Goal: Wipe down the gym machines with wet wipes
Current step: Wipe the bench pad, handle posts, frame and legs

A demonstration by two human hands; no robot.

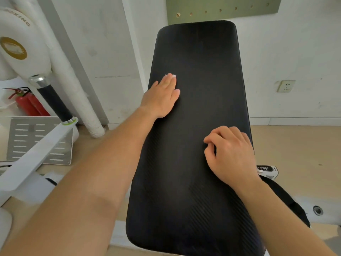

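Two hands: both on the black padded surface point(199, 61) of a gym bench, seen from above, forearms bare
Left hand point(162, 97): laid flat on the upper left part of the pad, close to its left edge
Left fingers point(171, 84): straight and held together, thumb out to the side, pressing down on the wet wipe
Wet wipe point(170, 75): small white wad under the left fingertips, only a bit of it showing past them, touching the pad
Right hand point(230, 154): rests lower down, near the pad's right edge, well apart from the left hand
Right fingers point(217, 137): loosely curled, tips on the pad, nothing seen in them
Pad: long, ribbed texture, rounded corners, tilts up toward the wall
Left of bench: white frame bar with a black-gripped handle point(55, 102), slotted grey metal plate point(20, 139) on the floor, red fire extinguisher point(27, 103) behind, white boxing pad point(18, 45) above, white pipe point(81, 100) running down the wall
Right of bench: wall socket point(285, 86) low on the white wall, small printed box point(267, 171) just beside the pad's edge
Above bench: green board with holes point(221, 8) on the wall
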